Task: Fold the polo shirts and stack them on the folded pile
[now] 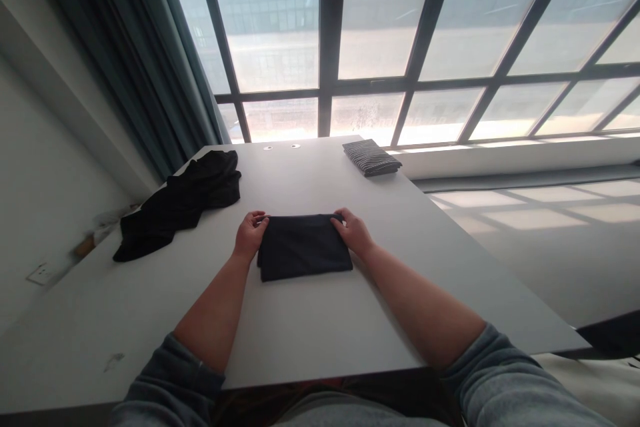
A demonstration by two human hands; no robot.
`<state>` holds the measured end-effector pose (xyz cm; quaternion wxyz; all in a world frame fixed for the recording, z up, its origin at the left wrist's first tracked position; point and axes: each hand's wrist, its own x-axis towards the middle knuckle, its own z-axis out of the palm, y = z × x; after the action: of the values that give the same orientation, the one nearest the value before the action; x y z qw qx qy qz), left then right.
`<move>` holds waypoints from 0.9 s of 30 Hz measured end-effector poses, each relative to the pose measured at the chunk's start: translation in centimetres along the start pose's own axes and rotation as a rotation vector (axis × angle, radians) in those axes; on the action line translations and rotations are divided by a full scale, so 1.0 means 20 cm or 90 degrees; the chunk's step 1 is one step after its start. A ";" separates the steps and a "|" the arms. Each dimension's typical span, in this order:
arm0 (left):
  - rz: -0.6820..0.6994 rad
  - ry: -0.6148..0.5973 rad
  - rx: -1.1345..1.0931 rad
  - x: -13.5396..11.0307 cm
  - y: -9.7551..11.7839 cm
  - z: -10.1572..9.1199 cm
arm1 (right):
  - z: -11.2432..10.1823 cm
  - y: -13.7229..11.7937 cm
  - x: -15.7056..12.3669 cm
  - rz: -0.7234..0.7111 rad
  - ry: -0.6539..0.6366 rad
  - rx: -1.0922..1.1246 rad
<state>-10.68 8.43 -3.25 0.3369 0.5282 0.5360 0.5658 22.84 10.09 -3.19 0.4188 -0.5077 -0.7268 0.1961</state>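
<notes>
A dark, folded piece of clothing [306,248] lies as a flat rectangle on the white table [320,333] in front of me. My left hand [251,235] pinches its far left corner between thumb and fingers. At the far right corner, my right hand [353,231] grips the cloth the same way. The far edge between the two hands looks straight. What kind of garment it is, I cannot tell from the folded shape.
A crumpled black garment [187,197] is spread along the table's left side. Near the far right edge sits a folded striped cloth [371,157]. Beyond the table stand large windows [375,47] and a dark curtain [125,47]. Two small round fittings show at the table's far end.
</notes>
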 end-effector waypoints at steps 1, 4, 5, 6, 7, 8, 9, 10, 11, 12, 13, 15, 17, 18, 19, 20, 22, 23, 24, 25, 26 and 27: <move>0.008 -0.002 0.020 0.00 0.00 0.00 | 0.00 0.01 0.00 0.008 -0.001 -0.010; 0.069 -0.016 0.204 -0.01 0.00 0.00 | 0.01 0.03 0.01 0.034 -0.006 -0.056; 0.099 -0.028 0.292 -0.02 0.01 0.01 | 0.02 0.04 0.02 0.041 -0.006 -0.075; 0.129 -0.043 0.380 -0.04 0.02 0.01 | 0.02 0.05 0.03 0.046 -0.003 -0.098; 0.156 -0.059 0.461 -0.05 0.04 0.02 | 0.03 0.05 0.03 0.046 0.000 -0.124; 0.179 -0.074 0.530 -0.08 0.06 0.04 | 0.03 0.05 0.03 0.039 0.002 -0.152; 0.201 -0.090 0.583 -0.10 0.08 0.06 | 0.03 0.04 0.03 0.024 0.003 -0.182; 0.226 -0.110 0.620 -0.14 0.10 0.09 | 0.03 0.02 0.03 0.001 0.000 -0.210; 0.259 -0.140 0.640 -0.17 0.12 0.11 | 0.04 0.00 0.01 -0.028 -0.008 -0.235; 0.299 -0.180 0.648 -0.20 0.14 0.15 | 0.04 -0.04 0.00 -0.061 -0.024 -0.253; 0.336 -0.226 0.646 -0.23 0.15 0.18 | 0.05 -0.07 -0.03 -0.095 -0.045 -0.266; 0.366 -0.308 0.644 -0.28 0.15 0.23 | 0.08 -0.15 -0.08 -0.146 -0.106 -0.280; 0.331 -0.346 0.670 -0.31 0.13 0.27 | 0.12 -0.22 -0.14 -0.152 -0.187 -0.287; 0.302 -0.348 0.690 -0.31 0.12 0.28 | 0.14 -0.24 -0.15 -0.141 -0.224 -0.292; 0.274 -0.342 0.710 -0.31 0.12 0.29 | 0.15 -0.25 -0.17 -0.125 -0.255 -0.299; 0.247 -0.331 0.727 -0.30 0.11 0.29 | 0.16 -0.26 -0.17 -0.107 -0.276 -0.307; 0.188 -0.299 0.752 -0.27 0.10 0.27 | 0.16 -0.24 -0.15 -0.076 -0.294 -0.327; 0.154 -0.284 0.761 -0.24 0.10 0.26 | 0.15 -0.23 -0.14 -0.060 -0.296 -0.335; 0.118 -0.270 0.766 -0.22 0.09 0.25 | 0.15 -0.21 -0.12 -0.040 -0.297 -0.340; 0.080 -0.257 0.769 -0.20 0.08 0.23 | 0.14 -0.19 -0.10 -0.017 -0.299 -0.343; 0.044 -0.242 0.767 -0.18 0.07 0.21 | 0.13 -0.16 -0.08 0.007 -0.298 -0.344; 0.009 -0.224 0.763 -0.16 0.06 0.18 | 0.12 -0.13 -0.06 0.033 -0.292 -0.343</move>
<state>-6.31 6.15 -3.36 0.0616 0.7143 0.6932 0.0735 19.56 8.27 -3.15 0.0905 -0.5609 -0.8146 0.1169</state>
